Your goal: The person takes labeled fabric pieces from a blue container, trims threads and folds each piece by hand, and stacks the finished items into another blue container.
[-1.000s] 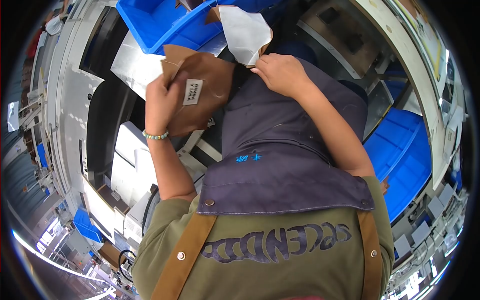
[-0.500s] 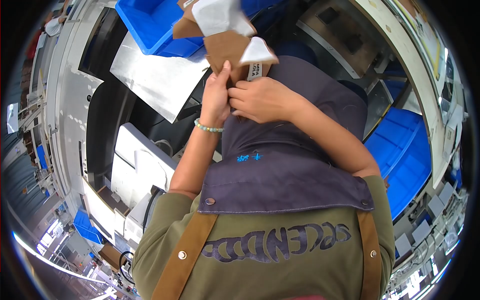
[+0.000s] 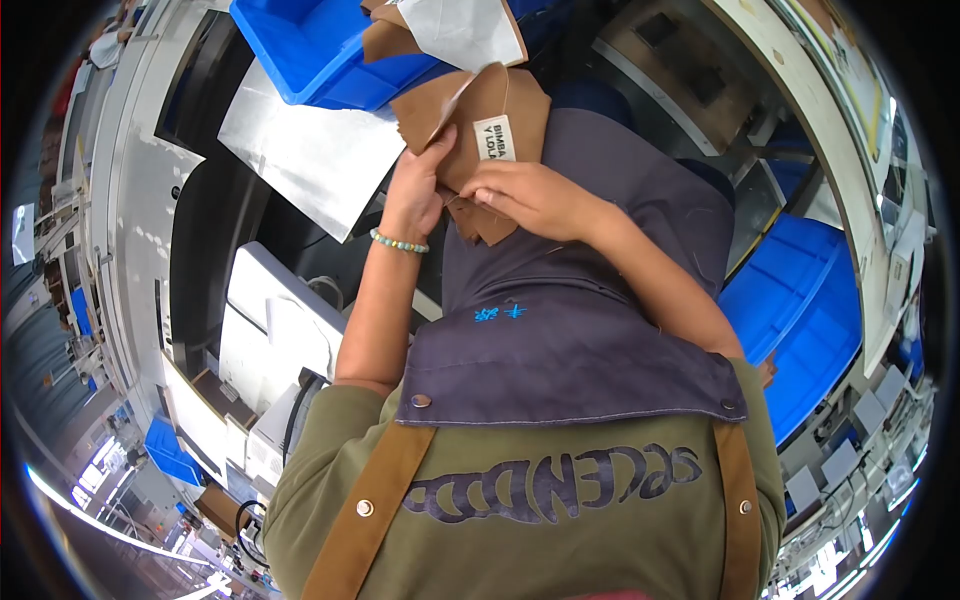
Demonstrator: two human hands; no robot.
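Note:
A brown, leather-like piece (image 3: pixel 515 105) with a white label (image 3: pixel 493 138) reading "BIMBA Y LOLA" is held over my lap. My left hand (image 3: pixel 418 190), with a beaded bracelet at the wrist, is closed on its left edge, thumb pointing up. From the right, my right hand (image 3: pixel 530 198) pinches the lower part near a thin thread. Below the fingers hangs a ragged brown flap (image 3: pixel 485 222). Farther up, a white-faced piece (image 3: pixel 465 28) with brown parts lies by the blue bin, apart from my fingers.
A blue bin (image 3: pixel 310 60) stands at the top left, above a shiny metal sheet (image 3: pixel 310 150). White equipment (image 3: pixel 275 315) is at the left. Stacked blue bins (image 3: pixel 800 310) are at the right, with part of another person's hand (image 3: pixel 768 370) beside them. A dark apron covers my lap.
My left hand has moved right, bringing the labelled piece over my lap. My right hand has left the white-faced piece and come down to the labelled one. The metal sheet is now more exposed.

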